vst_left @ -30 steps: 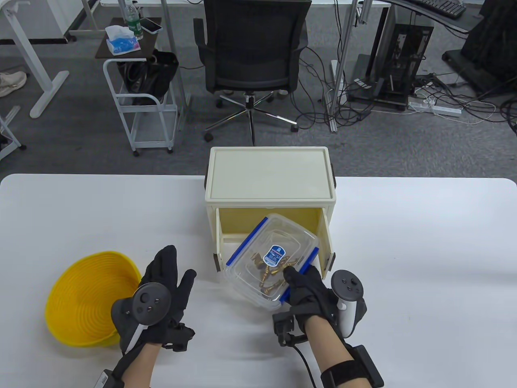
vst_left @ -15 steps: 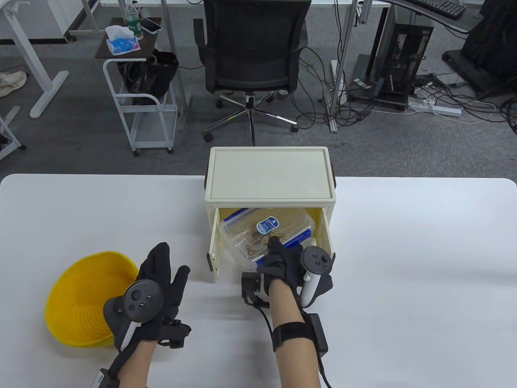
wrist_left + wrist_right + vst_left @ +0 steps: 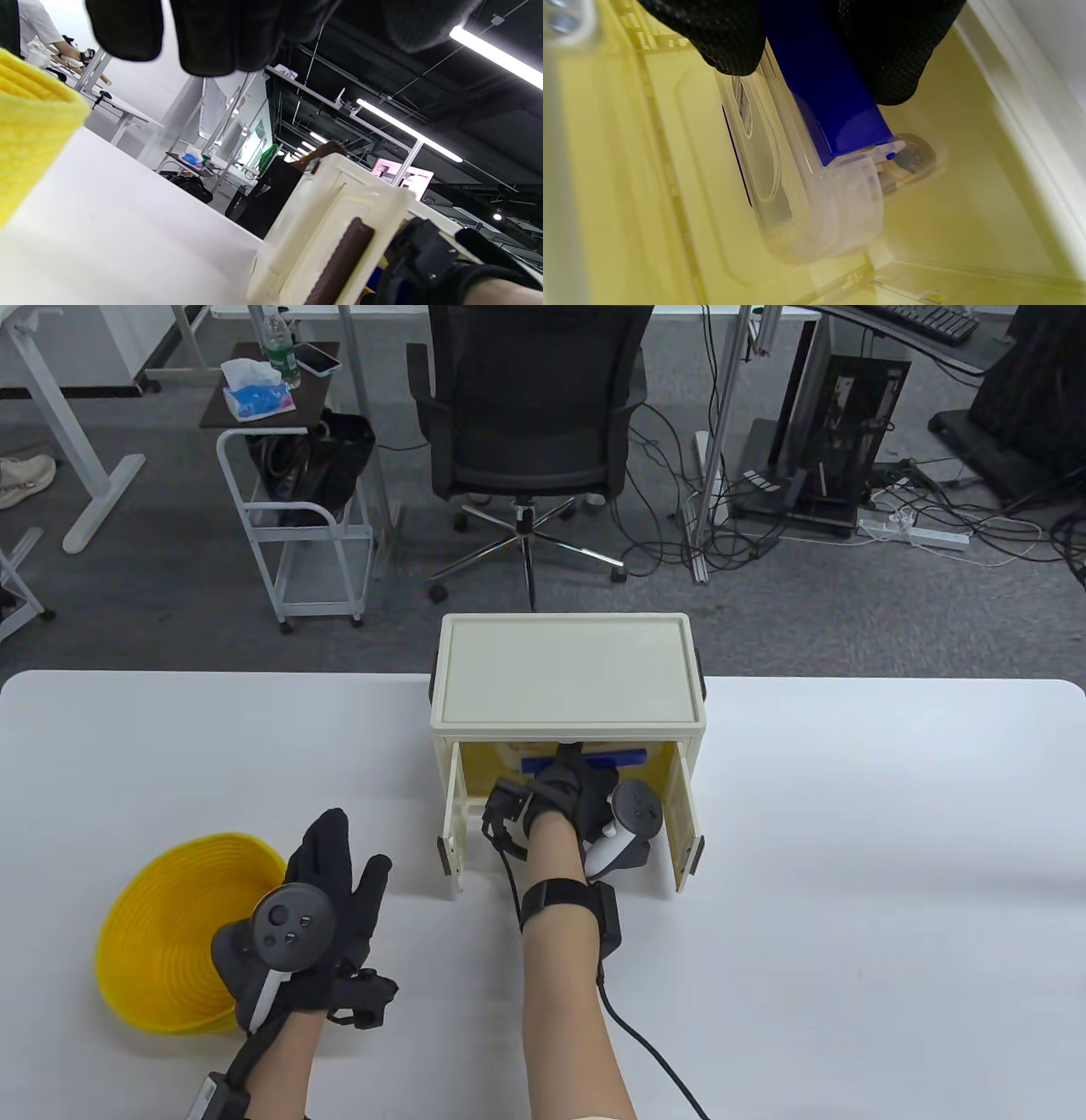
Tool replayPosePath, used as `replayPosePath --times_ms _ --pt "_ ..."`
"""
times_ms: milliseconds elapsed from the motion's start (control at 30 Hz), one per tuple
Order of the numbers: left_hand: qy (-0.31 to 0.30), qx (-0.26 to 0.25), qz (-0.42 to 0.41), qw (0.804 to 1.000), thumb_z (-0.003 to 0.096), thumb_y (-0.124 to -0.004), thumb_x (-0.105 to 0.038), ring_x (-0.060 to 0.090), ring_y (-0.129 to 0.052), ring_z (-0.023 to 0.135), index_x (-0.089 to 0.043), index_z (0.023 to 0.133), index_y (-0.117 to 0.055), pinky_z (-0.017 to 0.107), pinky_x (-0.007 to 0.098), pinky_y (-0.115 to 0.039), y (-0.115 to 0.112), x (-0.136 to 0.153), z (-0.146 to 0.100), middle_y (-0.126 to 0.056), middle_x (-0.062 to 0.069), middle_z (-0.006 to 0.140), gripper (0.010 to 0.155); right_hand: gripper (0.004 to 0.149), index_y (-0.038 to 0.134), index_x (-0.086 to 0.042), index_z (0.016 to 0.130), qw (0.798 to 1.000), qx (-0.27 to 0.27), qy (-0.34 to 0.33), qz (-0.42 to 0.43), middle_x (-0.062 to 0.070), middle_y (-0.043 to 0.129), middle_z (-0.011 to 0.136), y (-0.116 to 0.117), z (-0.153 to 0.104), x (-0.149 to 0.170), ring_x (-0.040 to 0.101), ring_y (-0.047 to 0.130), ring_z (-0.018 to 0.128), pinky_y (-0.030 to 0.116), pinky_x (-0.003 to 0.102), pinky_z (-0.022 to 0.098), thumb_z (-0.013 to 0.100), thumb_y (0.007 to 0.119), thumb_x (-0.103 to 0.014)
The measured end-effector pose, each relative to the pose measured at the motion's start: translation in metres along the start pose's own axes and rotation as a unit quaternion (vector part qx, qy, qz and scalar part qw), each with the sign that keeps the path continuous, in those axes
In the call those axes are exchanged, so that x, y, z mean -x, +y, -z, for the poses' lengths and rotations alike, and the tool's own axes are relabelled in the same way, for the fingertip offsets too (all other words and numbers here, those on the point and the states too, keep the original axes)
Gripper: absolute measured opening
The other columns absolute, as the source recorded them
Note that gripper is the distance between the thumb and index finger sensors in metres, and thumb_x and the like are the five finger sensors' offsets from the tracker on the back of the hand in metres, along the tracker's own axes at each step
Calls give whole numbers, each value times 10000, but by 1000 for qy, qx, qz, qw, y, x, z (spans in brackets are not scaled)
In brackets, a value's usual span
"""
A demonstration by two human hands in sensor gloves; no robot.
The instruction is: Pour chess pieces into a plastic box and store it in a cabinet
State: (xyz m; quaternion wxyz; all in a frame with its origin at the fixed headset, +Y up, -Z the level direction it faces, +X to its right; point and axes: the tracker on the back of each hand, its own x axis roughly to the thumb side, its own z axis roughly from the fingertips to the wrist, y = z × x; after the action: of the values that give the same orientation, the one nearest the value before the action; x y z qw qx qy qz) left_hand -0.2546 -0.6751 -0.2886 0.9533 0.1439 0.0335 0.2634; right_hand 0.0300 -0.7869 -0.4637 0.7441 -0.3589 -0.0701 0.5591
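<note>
**Box goes into the cabinet, right hand inside with it**

The cream cabinet (image 3: 567,670) stands at the far middle of the white table (image 3: 848,857), both of its small doors swung open toward the person. The right hand (image 3: 567,797) reaches in between those doors, past the front edge, with the tracker strapped to its back sitting just outside the opening. Only a strip of the plastic box (image 3: 585,760) shows above the glove from the table view: its blue clasp, lying across the opening under the cabinet's top.

The right wrist view puts it plainer. The clear plastic box (image 3: 814,203) is inside the yellowish interior, and the gloved fingers (image 3: 882,55) close on either side of the blue clasp (image 3: 827,101), gripping the box at that end. A rounded corner of the box is close to the cabinet's inner wall; I cannot tell whether it rests on the floor. The chess pieces are not clearly visible from here.

The left hand (image 3: 318,916) lies well apart from the cabinet, near the table's front edge, fingers extended and loosely spread, holding nothing. Just beside it on its left sits the yellow woven basket (image 3: 161,933); its rim fills the left edge of the left wrist view.
</note>
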Motion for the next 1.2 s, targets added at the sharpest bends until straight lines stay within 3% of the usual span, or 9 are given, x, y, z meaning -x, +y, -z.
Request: replayPosePath --times_ms 200,367,433,533,667,800,1000,1100,1200 --pt "2 11 13 1000 585 -604 -536 452 -617 1061 -136 1142 -385 708 688 -593 -5 1 1 -511 221 1188 721 790 176 132 1023 1000 -8 5 25 336 492 946 -1 -4 3 452 735 781 859 368 640 628 669 -343" --pt "-1 11 7 1000 585 -602 -537 456 -615 1061 -136 1142 -386 707 691 -591 -4 1 1 -510 220 1188 720 697 263 148 1058 999 -21 9 -31 370 545 959 -11 -11 -4 488 738 784 816 447 591 655 576 -327" --pt "-6 15 10 1000 586 -599 -538 455 -616 1061 -136 1142 -384 708 690 -592 -6 -1 1 -509 221 1189 719 707 276 168 1059 994 -52 21 -90 390 544 957 -14 -13 -10 518 726 764 798 477 571 654 584 -322" --pt "-16 22 21 999 587 -599 -539 458 -611 1063 -135 1143 -382 708 690 -592 -9 -5 0 -506 221 1190 721 752 203 179 1059 977 -146 18 -156 438 440 991 -20 -18 -21 604 611 809 719 562 612 662 570 -345" --pt "-29 29 26 999 586 -598 -541 460 -604 1066 -136 1144 -377 708 691 -590 -12 -11 -1 -495 224 1194 724 765 223 133 1088 952 -205 -43 -222 458 358 1018 -30 -38 -36 652 506 867 635 647 648 663 600 -379" --pt "-36 42 16 998 589 -595 -542 464 -589 1072 -133 1145 -369 709 692 -586 -16 -17 -2 -480 230 1196 727 783 274 117 1093 904 -220 -170 -324 443 386 1027 -50 -76 -53 649 509 881 636 661 642 643 653 -400" --pt "-34 73 -2 997 590 -597 -541 478 -561 1077 -126 1147 -354 710 699 -574 -26 -22 -5 -450 240 1202 736 796 328 92 1105 787 -193 -389 -438 419 425 1045 -99 -143 -79 641 518 899 637 674 642 627 691 -432" --pt "-35 79 -1 996 591 -598 -539 479 -555 1079 -122 1146 -345 711 700 -572 -31 -23 -6 -444 242 1202 739 809 334 86 1108 751 -160 -454 -452 415 432 1050 -127 -161 -86 644 513 905 630 684 643 620 707 -440" --pt "-34 84 0 996 590 -600 -541 478 -547 1081 -117 1145 -334 710 701 -569 -37 -23 -7 -435 243 1202 747 828 328 82 1110 738 -118 -488 -451 410 429 1056 -157 -164 -92 642 506 912 623 690 647 616 714 -459"
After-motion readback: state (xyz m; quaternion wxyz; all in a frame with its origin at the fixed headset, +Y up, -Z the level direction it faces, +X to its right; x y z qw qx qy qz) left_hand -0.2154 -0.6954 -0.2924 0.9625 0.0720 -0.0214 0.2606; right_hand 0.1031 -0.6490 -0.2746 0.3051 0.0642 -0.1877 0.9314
